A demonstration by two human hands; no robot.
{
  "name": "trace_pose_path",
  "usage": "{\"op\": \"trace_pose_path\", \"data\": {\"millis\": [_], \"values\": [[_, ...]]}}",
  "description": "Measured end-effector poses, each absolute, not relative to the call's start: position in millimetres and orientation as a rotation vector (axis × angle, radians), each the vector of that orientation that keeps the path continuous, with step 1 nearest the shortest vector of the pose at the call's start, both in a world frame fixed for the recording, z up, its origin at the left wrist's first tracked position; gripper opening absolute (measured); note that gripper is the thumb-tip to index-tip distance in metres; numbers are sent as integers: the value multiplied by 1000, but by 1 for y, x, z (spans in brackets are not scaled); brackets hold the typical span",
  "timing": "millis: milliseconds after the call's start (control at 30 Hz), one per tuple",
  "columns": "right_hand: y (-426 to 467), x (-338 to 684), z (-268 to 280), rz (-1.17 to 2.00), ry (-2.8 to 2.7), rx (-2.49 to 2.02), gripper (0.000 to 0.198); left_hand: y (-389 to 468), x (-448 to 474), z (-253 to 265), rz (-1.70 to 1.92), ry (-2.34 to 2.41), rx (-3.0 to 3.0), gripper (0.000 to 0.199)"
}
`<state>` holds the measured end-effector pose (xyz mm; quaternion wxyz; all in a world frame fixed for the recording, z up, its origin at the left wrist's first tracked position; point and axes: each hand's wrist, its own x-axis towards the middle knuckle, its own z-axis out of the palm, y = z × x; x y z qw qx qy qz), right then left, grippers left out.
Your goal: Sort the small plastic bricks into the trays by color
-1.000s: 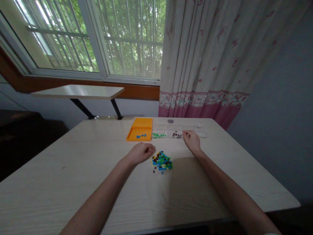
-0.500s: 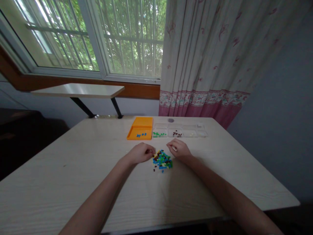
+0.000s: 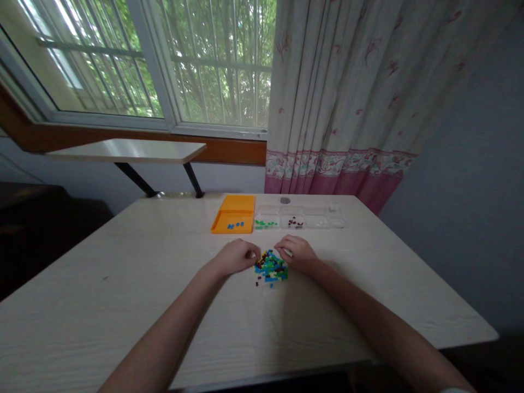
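A pile of small building bricks (image 3: 271,267) in blue, green, brown and yellow lies on the table between my hands. At its left edge is my left hand (image 3: 238,255), fingers curled with thumb and forefinger together; anything between them is too small to make out. On the upper right side of the pile, my right hand (image 3: 298,252) holds its fingertips pinched, and whatever they grip cannot be seen. Beyond the hands stands an open orange case (image 3: 219,224) with several blue bricks (image 3: 235,225) in it. Right of it, a clear compartment tray (image 3: 315,214) holds green bricks (image 3: 265,224), brown bricks (image 3: 295,222) and a few pale ones.
The pale wooden table (image 3: 143,305) carries a raised shelf (image 3: 131,150) on black supports at the back left. A grey round object (image 3: 285,201) lies behind the tray. Past the table's back edge hang a curtain (image 3: 335,109) and a barred window (image 3: 216,65).
My right hand has shifted slightly left and down, closer to the pile. My left hand stays almost where it was, and the whole view has moved a little.
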<state>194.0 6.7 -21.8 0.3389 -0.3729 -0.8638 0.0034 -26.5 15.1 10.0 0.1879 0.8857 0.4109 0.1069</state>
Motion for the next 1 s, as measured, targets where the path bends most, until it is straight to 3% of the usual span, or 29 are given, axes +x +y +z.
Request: {"op": "trace_pose_path", "data": {"millis": [367, 667, 1000], "values": [[5, 194, -20, 21, -2259, -963, 15, 11, -23, 10, 345, 1146, 2389, 18], [1, 187, -18, 10, -2146, -983, 13, 19, -5, -8, 937, 1188, 1869, 24], [-3, 175, -17, -87, -2028, -1007, 14, 18, 9, -22, 982, 981, 1464, 27]]}}
